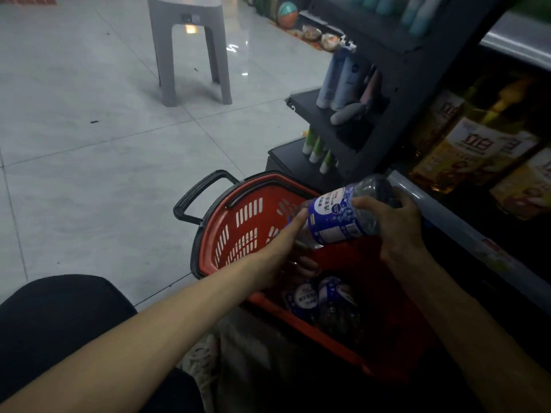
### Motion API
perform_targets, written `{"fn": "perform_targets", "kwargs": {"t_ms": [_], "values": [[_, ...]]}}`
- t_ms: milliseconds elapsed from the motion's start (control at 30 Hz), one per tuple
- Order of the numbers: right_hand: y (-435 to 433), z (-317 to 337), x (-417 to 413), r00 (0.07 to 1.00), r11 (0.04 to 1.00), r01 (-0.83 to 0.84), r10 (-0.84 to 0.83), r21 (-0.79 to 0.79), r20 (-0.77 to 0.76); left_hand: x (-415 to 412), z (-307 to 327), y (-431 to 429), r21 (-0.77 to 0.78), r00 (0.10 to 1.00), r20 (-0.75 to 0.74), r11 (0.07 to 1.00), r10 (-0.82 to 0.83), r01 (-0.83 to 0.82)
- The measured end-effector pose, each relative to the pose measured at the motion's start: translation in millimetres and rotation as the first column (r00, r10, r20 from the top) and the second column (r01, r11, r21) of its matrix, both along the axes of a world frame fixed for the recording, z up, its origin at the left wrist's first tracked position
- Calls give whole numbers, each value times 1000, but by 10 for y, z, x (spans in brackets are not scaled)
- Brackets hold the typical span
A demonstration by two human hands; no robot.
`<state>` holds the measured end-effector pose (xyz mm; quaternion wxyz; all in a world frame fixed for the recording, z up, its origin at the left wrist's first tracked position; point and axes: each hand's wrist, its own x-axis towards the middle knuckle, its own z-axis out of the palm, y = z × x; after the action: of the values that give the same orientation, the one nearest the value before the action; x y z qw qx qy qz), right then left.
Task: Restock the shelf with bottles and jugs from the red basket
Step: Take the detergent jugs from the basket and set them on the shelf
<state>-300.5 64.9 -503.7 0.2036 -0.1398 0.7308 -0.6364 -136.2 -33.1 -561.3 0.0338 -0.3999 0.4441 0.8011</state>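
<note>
A red basket (238, 228) with a black rim and handle stands on the floor beside the shelf (465, 222). Above it a clear bottle with a blue label (334, 216) lies tilted sideways. My right hand (393, 225) grips its body near the base. My left hand (286, 248) holds its neck end from below, index finger along the bottle. Two more blue-labelled bottles (325, 299) lie in the basket's bottom. Yellow jugs (477, 150) stand on the shelf at the right.
A black side rack (351, 114) with tubes and small bottles stands just beyond the basket. A grey plastic stool (190, 49) is on the tiled floor further back. My dark-clothed knee (59, 317) is at the lower left.
</note>
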Motion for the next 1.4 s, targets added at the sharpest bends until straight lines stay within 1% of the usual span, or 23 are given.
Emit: {"fn": "perform_targets", "kwargs": {"t_ms": [33,100,167,233,300,367,433,533,600,667,733,867,967,1067,1200,1300,1400], "values": [[70,62,16,999,999,6,-8,-34,-49,-82,77,53,139,999,-38,990,32,-27],[186,134,62,989,995,34,-47,-94,-143,-286,211,180,321,984,-110,942,139,-98],[270,117,110,970,992,46,-73,-118,-233,-469,349,306,424,946,-186,891,264,-165],[354,58,172,928,996,43,-67,-72,-367,-622,476,406,526,892,-269,831,362,-179],[443,-29,197,871,999,46,-49,-18,-489,-735,562,461,588,853,-272,779,445,-219],[557,-43,227,828,999,40,-29,8,-559,-802,605,515,601,835,-276,763,475,-236],[710,-52,221,822,1000,16,-8,9,-569,-836,614,586,605,826,-307,767,473,-214],[978,26,193,867,998,-60,61,19,-494,-890,545,623,594,810,-356,782,466,-189],[1166,105,181,899,989,-140,144,38,-414,-918,559,637,522,807,-384,826,449,-211],[1358,190,168,938,980,-198,197,27,-283,-952,587,666,386,805,-437,892,402,-236],[1525,281,119,963,979,-203,203,19,-176,-963,597,707,247,816,-477,940,328,-233],[1745,364,-17,964,971,-228,235,67,-125,-953,623,835,-23,824,-560,992,87,-121],[1867,313,-61,969,970,-230,235,75,-76,-938,670,985,-224,826,-556,974,-97,-37],[2004,275,-79,963,962,-266,268,64,-26,-941,755,1147,-360,828,-514,932,-225,30],[2214,309,-103,966,966,-257,257,16,35,-1020,874,1353,-465,813,-478,881,-334,88],[2418,375,-176,959,964,-264,265,-27,101,-1103,924,1540,-489,800,-473,865,-370,111],[2649,341,-212,963,976,-202,214,-82,167,-1199,960,1755,-539,778,-455,830,-433,146]]}}
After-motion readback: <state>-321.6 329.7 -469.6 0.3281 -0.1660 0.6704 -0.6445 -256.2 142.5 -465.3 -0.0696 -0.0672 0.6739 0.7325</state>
